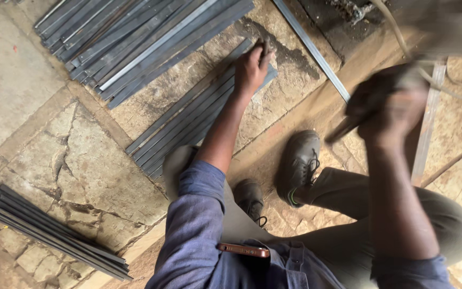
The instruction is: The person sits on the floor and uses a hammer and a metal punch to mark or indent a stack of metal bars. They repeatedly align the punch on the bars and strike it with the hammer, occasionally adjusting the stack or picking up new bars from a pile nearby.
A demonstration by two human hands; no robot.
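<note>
Steel strips lie in a flat row on the cracked stone floor, under the left hand.
That row could skid or fan apart on the uneven floor if pressed unevenly, pinching the left fingers, which curl onto the strip ends; the blurred right hand is clenched round a dark tool.

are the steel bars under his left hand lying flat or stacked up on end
Lying flat: the steel bars lie side by side on the stone floor, left hand resting on them.

dark grey steel strips
</note>
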